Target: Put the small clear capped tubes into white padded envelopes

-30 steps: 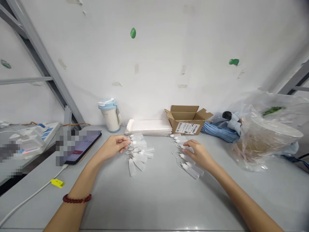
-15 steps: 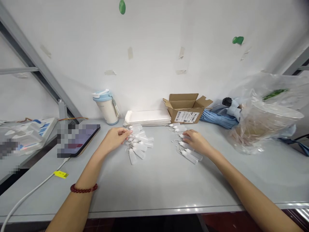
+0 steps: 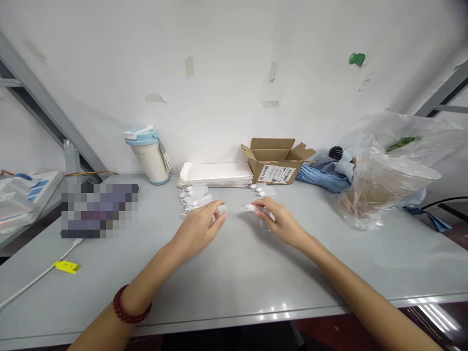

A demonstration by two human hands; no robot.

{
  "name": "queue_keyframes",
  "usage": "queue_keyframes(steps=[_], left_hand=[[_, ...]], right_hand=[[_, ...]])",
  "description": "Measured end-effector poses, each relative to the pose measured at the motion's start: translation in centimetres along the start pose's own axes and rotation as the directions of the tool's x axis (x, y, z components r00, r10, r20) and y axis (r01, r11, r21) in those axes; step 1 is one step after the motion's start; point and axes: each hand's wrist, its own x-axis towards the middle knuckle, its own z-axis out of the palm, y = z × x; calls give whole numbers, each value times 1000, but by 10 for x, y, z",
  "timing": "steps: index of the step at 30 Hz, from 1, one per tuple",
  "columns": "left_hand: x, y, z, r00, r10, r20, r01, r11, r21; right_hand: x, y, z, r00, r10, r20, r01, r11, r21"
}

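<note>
My left hand (image 3: 199,228) hovers over the grey table (image 3: 234,273) with its fingers curled round a small white bottle (image 3: 220,208). My right hand (image 3: 281,223) is close by on the right, pinching another small white bottle (image 3: 252,208) whose tip points at the left one. A cluster of similar white bottles (image 3: 192,197) with thin loops lies behind my left hand. A few more bottles (image 3: 261,189) lie behind my right hand, near the box.
Along the wall stand a blue-lidded cup (image 3: 148,155), a flat white stack (image 3: 216,174), an open cardboard box (image 3: 277,160), a blue folded umbrella (image 3: 321,176) and a big clear plastic bag (image 3: 387,180). A blurred device (image 3: 98,208) and a white cable (image 3: 40,278) lie at left.
Both hands left their piles and came together at the middle, each now holding a small bottle. The camera tilted down and shifted, so the piles appear farther back.
</note>
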Motion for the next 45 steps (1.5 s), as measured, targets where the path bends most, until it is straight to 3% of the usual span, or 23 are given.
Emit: queue_keyframes(steps=[3, 6, 12, 18, 22, 29, 34, 45], left_hand=[[-2, 8, 5, 998, -10, 60, 15, 996, -83], [-3, 13, 4, 989, -80, 125, 105, 973, -207], [-1, 16, -4, 944, -209, 254, 309, 828, -468], [1, 7, -5, 887, -271, 373, 433, 767, -474], [2, 5, -5, 876, -243, 417, 446, 738, -506], [5, 14, -7, 892, -274, 359, 443, 686, -578], [4, 11, -5, 922, -225, 316, 372, 739, -561], [3, 4, 1, 921, -172, 348, 351, 755, -555]], right_hand=[[-2, -12, 5, 999, -35, 13, 35, 998, 56], [-4, -18, 6, 998, -56, -8, 56, 994, 94], [-6, -18, 10, 993, -108, -54, 112, 990, 81], [-6, -17, 10, 989, -135, -58, 136, 991, 11], [-6, -18, 11, 987, -156, -50, 156, 988, -5], [-7, -21, 10, 981, -186, -59, 185, 983, -15], [-7, -21, 11, 980, -193, -53, 191, 981, -25], [-7, -23, 13, 980, -195, -46, 195, 981, -4]])
